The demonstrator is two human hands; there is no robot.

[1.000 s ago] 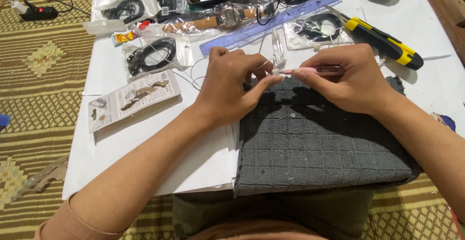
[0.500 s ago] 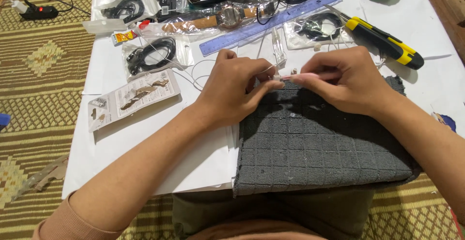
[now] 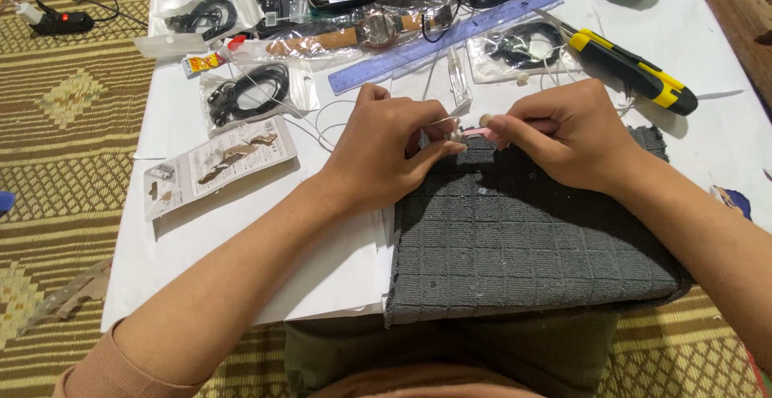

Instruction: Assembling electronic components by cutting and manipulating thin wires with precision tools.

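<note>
Earbud (image 3: 458, 133), small, whitish, sits pinched btwn your two hands over the far edge of the grey cloth (image 3: 531, 245). Your left hand (image 3: 386, 153) has fingers curled shut on it, thin white wire (image 3: 322, 129) looping off to the left across the white sheet (image 3: 241, 277). Your right hand (image 3: 575, 137) is closed on a slim pink tool (image 3: 476, 131), tip touching the earbud. Hands nearly meet, knuckles up. What exactly the tip does: too small to tell.

Around you: blue ruler (image 3: 446, 40) lies diagonal just beyond the hands; yellow-black utility knife (image 3: 635, 72) to the right, near your right hand but apart. Bagged black cables (image 3: 249, 92) left of the ruler; carded pkg (image 3: 217, 161) lies near your left forearm. Wristwatch w/ tan strap (image 3: 354, 34) in clear bag further back. Woven mat (image 3: 56, 125) under everything.
</note>
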